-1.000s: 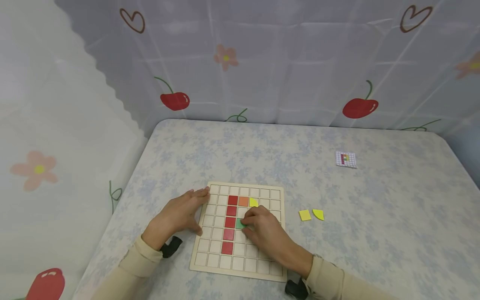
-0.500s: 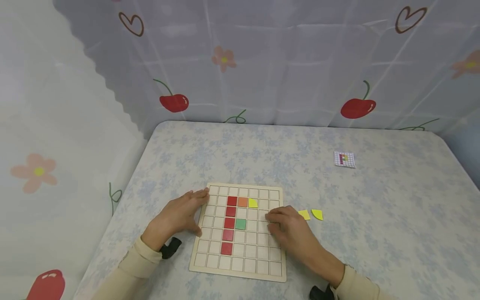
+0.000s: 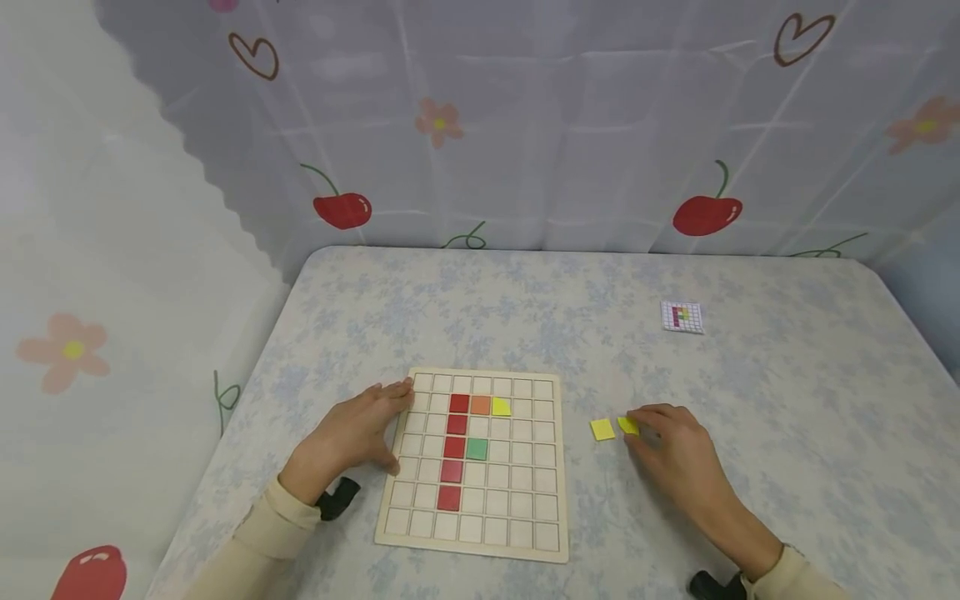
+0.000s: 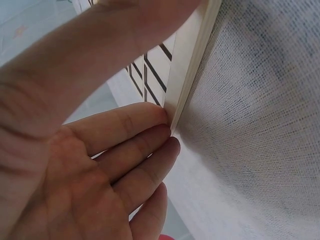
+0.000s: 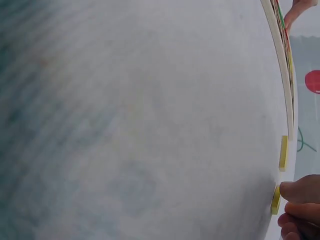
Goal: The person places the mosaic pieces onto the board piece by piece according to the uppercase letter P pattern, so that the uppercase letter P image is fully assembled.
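A square wooden grid board (image 3: 517, 479) lies on the table. Down one of its columns run several red tiles (image 3: 454, 447), with an orange tile (image 3: 481, 405) and a yellow rounded tile (image 3: 501, 407) beside the top one and a green tile (image 3: 477, 449) beside the middle one. My left hand (image 3: 348, 433) rests against the board's left edge, fingertips and thumb touching it. To the right of the board, my right hand (image 3: 682, 454) pinches a yellow quarter-circle tile (image 3: 627, 426) between thumb and fingers, low at the table. A yellow square tile (image 3: 602, 429) lies just left of it.
A small printed card (image 3: 682, 317) with a coloured grid pattern lies at the back right of the patterned tablecloth (image 3: 465, 308). A hanging curtain (image 3: 570, 125) printed with cherries and flowers stands behind the table.
My right hand has left the green tile on the board and moved right, past the yellow square tile, to the yellow quarter-circle tile. My left hand stays at the board's edge.
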A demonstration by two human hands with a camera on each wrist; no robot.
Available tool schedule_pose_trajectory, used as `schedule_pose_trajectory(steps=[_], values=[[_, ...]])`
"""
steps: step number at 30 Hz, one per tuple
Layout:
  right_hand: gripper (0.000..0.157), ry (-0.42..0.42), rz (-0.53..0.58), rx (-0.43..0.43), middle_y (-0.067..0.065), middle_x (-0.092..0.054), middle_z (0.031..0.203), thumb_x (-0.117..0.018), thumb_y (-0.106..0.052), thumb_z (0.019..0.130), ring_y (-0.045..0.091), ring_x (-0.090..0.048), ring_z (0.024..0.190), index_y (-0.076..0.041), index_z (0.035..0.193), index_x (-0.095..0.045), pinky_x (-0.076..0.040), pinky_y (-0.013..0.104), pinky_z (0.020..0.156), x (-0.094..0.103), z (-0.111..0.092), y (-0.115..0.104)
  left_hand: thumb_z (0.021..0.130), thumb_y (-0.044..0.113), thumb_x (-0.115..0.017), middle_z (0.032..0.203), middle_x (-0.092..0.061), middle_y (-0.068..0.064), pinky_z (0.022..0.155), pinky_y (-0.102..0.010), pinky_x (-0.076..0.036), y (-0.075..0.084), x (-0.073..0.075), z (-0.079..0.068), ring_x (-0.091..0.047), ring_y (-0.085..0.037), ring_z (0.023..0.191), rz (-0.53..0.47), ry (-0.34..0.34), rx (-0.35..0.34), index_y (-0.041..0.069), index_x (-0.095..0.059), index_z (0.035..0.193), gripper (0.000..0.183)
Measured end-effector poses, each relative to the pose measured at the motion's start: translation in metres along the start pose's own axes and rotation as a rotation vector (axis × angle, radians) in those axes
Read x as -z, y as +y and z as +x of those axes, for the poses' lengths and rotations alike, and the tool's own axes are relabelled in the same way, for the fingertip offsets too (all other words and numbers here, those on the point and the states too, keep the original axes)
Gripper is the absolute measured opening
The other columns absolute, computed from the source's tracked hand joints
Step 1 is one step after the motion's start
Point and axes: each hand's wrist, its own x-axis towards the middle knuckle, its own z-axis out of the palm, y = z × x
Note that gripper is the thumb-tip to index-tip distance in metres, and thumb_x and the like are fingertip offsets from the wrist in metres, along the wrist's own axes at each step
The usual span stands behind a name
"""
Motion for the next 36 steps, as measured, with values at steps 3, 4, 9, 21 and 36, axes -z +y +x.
schedule_pose_trajectory(steps=[3, 4, 9, 21, 36], values=[[0.029, -0.015, -0.017, -0.012, 0.018, -0.068, 0.103, -0.082, 0.001, 0.075, 0.037, -0.061, 0.096, 0.005, 0.102, -0.074, -0.055, 0.051, 0.074, 0.0, -0.001, 0.005, 0.062, 0.022, -0.095, 0.156, -0.033, -0.016, 0.098, -0.056, -0.046, 0.0, 0.0, 0.0, -0.035, -0.047, 0.136, -0.001, -0.002, 0.005, -0.001, -0.046, 0.146, 0.1], [0.028, -0.022, -0.018, -0.014, 0.018, -0.068, 0.103, -0.082, 0.001, 0.076, 0.037, -0.061, 0.096, 0.005, 0.102, -0.074, -0.055, 0.051, 0.073, 0.0, -0.001, 0.006, 0.062, 0.022, -0.095, 0.156, -0.033, -0.016, 0.099, -0.056, -0.046, 0.0, 0.001, 0.0, -0.035, -0.048, 0.136, 0.0, -0.002, 0.007, -0.001, -0.046, 0.146, 0.1], [0.025, -0.06, -0.01, 0.006, 0.016, -0.069, 0.104, -0.075, 0.009, 0.077, 0.036, -0.062, 0.097, 0.002, 0.101, -0.075, -0.056, 0.049, 0.074, 0.004, 0.0, 0.007, 0.062, 0.023, -0.095, 0.156, -0.034, -0.016, 0.099, -0.056, -0.046, 0.0, 0.0, 0.0, -0.036, -0.047, 0.137, 0.006, 0.0, 0.01, -0.001, -0.046, 0.145, 0.1], [0.027, -0.134, -0.028, -0.055, 0.016, -0.07, 0.103, -0.083, -0.006, 0.077, 0.033, -0.063, 0.093, 0.002, 0.102, -0.075, -0.056, 0.047, 0.073, 0.005, 0.004, 0.0, 0.061, 0.022, -0.095, 0.156, -0.034, -0.016, 0.099, -0.056, -0.046, -0.002, -0.001, 0.001, -0.035, -0.046, 0.137, -0.008, 0.004, 0.015, -0.001, -0.046, 0.145, 0.1], [0.024, -0.117, 0.002, 0.013, 0.009, -0.071, 0.099, -0.084, -0.002, 0.074, 0.029, -0.065, 0.091, -0.003, 0.097, -0.077, -0.057, 0.043, 0.071, 0.007, 0.001, -0.007, 0.061, 0.023, -0.095, 0.156, -0.033, -0.016, 0.099, -0.056, -0.046, -0.003, 0.0, 0.002, -0.036, -0.046, 0.137, -0.012, 0.006, 0.005, -0.001, -0.047, 0.145, 0.099]])
